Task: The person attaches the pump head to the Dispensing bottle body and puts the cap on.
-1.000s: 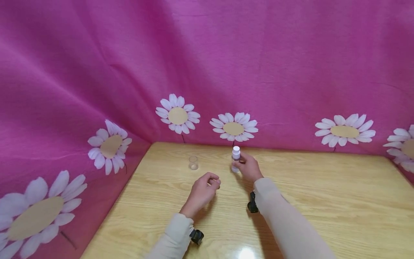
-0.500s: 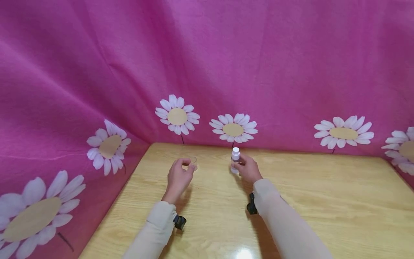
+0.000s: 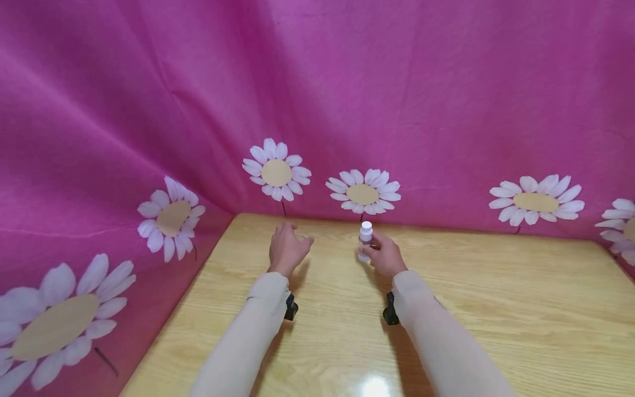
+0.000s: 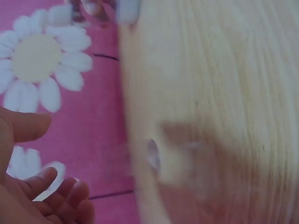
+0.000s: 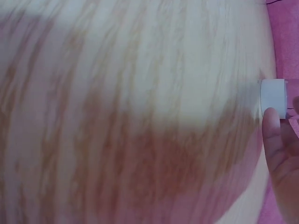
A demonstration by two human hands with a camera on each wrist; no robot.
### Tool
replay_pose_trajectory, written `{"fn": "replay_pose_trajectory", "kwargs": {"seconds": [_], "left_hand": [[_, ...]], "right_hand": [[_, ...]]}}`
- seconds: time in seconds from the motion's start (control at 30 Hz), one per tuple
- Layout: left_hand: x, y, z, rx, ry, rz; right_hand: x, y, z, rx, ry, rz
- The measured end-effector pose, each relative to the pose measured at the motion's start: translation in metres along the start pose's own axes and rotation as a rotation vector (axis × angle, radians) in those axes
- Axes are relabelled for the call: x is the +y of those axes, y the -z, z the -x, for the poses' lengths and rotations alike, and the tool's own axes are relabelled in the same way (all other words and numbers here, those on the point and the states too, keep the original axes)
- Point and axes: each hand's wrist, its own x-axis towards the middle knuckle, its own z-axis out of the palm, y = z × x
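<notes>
My right hand grips a small clear bottle with a white top, held upright over the far part of the table. In the right wrist view its thumb lies against the bottle's white base. My left hand is further left, thumb and fingers spread apart. Beyond those fingers the left wrist view shows a blurred, see-through small cup; from the head it is hidden behind the hand. I see no finger touching it. The bottle also shows at that view's top edge.
The wooden table ends at a pink cloth printed with white daisies, which hangs behind and on the left. A black wrist camera is strapped under the left sleeve, another wrist camera under the right.
My left hand has moved left and then forward to where the clear cup stood, its fingers opening out and covering the cup from the head view. The right hand keeps the bottle nearly still.
</notes>
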Motion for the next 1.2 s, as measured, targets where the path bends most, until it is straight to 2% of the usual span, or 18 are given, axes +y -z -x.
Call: {"fn": "replay_pose_trajectory", "kwargs": {"seconds": [0.13,0.3,0.43,0.57,0.63,0.73,0.87,1.0,1.2], "left_hand": [[-0.014,-0.008,-0.010,-0.028,0.016,0.016],[-0.038,-0.017,-0.018,-0.110,0.093,0.119],[-0.047,-0.021,-0.021,-0.140,0.158,0.198],[-0.051,-0.024,-0.022,-0.171,0.215,0.272],[-0.050,-0.025,-0.023,-0.184,0.214,0.294],[-0.049,-0.026,-0.022,-0.198,0.204,0.276],[-0.045,-0.022,-0.020,-0.214,0.213,0.231],[-0.041,-0.021,-0.018,-0.235,0.232,0.226],[-0.038,-0.024,-0.019,-0.213,0.209,0.176]], "right_hand": [[-0.002,0.001,0.000,-0.007,-0.005,0.011],[-0.006,0.001,-0.001,-0.001,-0.015,0.008],[-0.005,-0.001,-0.001,-0.002,-0.036,-0.007],[-0.003,-0.003,0.000,-0.001,-0.031,-0.001],[-0.003,-0.002,0.001,0.006,-0.021,0.011],[-0.005,0.000,0.002,0.013,-0.012,0.016],[-0.008,-0.001,0.003,0.010,-0.018,0.004],[-0.007,-0.001,0.004,0.011,-0.024,0.004],[-0.005,0.000,0.002,-0.001,-0.024,0.009]]}}
